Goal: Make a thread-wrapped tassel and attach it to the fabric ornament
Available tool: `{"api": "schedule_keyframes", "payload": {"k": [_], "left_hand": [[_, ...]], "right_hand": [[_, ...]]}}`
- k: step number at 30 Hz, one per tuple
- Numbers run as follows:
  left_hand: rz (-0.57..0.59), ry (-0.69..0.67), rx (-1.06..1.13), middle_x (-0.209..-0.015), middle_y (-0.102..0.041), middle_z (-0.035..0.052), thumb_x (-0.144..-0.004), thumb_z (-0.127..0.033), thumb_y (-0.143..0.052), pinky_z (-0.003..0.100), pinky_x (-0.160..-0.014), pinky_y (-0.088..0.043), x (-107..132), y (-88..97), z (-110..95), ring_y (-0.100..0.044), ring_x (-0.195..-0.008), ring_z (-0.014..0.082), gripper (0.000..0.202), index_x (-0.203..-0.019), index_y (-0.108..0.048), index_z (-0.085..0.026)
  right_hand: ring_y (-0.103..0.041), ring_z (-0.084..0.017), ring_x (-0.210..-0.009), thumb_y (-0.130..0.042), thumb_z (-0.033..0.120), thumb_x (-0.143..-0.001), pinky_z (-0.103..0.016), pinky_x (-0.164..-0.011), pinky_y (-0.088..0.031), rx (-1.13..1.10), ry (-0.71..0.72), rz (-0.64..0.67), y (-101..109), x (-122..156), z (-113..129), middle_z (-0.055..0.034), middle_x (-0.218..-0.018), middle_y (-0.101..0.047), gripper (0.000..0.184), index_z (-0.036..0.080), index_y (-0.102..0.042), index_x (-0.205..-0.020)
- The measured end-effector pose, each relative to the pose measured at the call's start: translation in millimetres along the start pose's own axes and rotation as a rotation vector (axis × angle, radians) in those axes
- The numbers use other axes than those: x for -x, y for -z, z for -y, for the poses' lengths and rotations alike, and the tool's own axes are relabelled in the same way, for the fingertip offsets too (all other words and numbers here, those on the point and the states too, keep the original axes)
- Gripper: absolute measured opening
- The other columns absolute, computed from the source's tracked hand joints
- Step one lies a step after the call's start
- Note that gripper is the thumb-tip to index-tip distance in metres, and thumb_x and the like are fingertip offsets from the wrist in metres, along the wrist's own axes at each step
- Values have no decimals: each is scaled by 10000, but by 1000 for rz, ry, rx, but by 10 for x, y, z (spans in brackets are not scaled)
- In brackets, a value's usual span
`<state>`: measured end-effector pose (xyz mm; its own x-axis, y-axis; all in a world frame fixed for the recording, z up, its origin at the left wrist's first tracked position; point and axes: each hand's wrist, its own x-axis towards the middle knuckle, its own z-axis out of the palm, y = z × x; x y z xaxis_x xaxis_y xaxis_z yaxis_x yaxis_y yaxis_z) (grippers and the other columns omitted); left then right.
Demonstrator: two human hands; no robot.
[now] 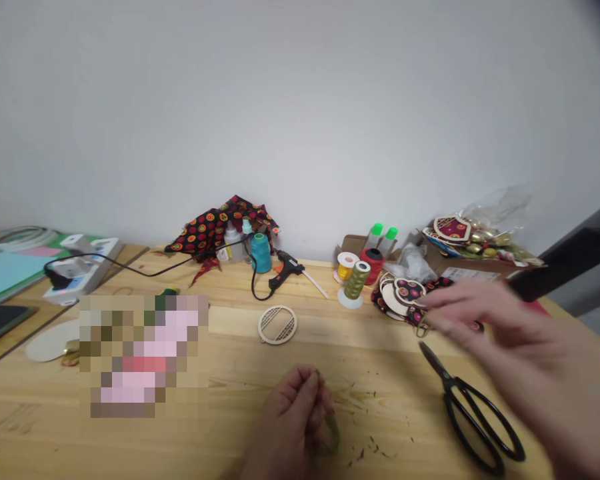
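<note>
Olive-green strand [333, 432] is held in the left hand [300, 410], whose thumb and fingers are closed on it, with a curved length left showing at the hand's right side. Dark clippings [373, 439] are scattered just right of that hand, and a latticed wooden disc [271, 319] is set beyond it. Black scissors [448, 383] are laid between the hands, nearer the right hand [500, 327], which is raised and blurred; whether anything is gripped there cannot be told. Patterned pieces [409, 291] are piled just beyond its fingertips.
</note>
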<state>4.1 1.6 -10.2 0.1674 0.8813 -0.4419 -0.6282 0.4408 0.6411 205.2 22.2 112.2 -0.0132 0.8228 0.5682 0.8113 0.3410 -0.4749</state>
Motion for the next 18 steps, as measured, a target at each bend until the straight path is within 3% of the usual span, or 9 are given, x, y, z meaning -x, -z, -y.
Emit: {"api": "schedule_keyframes", "payload": {"k": [2,6,8,11,14,18], "left_hand": [[10,-9,-13,-495,-515,-60,-655,-389,-745,157,-376,-176,0,-2,6,-207,-373,10,309,-682,-549,-151],[36,16,-33,-393,-284,-120,-702,-362,-713,161,-384,-185,7,-34,-16,-172,-377,25,245,-704,-616,-136],[39,39,-48,-403,-269,-119,-696,-365,-717,164,-382,-170,13,-45,-29,-152,-385,26,253,-711,-634,-127],[48,47,-73,-435,-283,-106,-725,-368,-691,165,-393,-160,19,-37,-27,-144,-411,30,269,-750,-659,-103],[57,46,-97,-454,-305,-92,-769,-355,-649,168,-402,-159,14,-15,-6,-155,-423,34,265,-749,-661,-91],[80,49,-91,-456,-303,-89,-801,-337,-615,168,-408,-175,3,-16,7,-165,-426,38,254,-702,-634,-104]], "right_hand": [[-633,-233,-900,-592,338,-785,-352,-806,-510,-221,-61,129,-234,174,78,-56,-931,-687,213,224,-635,-611],[-648,-173,-599,-596,257,-767,-242,-558,-527,-451,-324,260,-740,556,178,-26,-625,-682,157,201,-650,-630],[-640,-172,-587,-565,262,-792,-242,-564,-523,-470,-358,257,-892,716,204,-31,-610,-679,172,196,-658,-663],[-635,-171,-617,-527,251,-808,-250,-605,-513,-463,-297,227,-990,875,229,-43,-667,-689,196,198,-642,-658],[-603,-149,-562,-501,224,-809,-229,-553,-473,-414,-240,243,-1011,951,238,-24,-621,-661,214,198,-616,-631],[-591,-136,-547,-506,198,-800,-217,-535,-438,-391,-257,271,-1014,993,231,-9,-597,-650,205,192,-634,-640]]}}
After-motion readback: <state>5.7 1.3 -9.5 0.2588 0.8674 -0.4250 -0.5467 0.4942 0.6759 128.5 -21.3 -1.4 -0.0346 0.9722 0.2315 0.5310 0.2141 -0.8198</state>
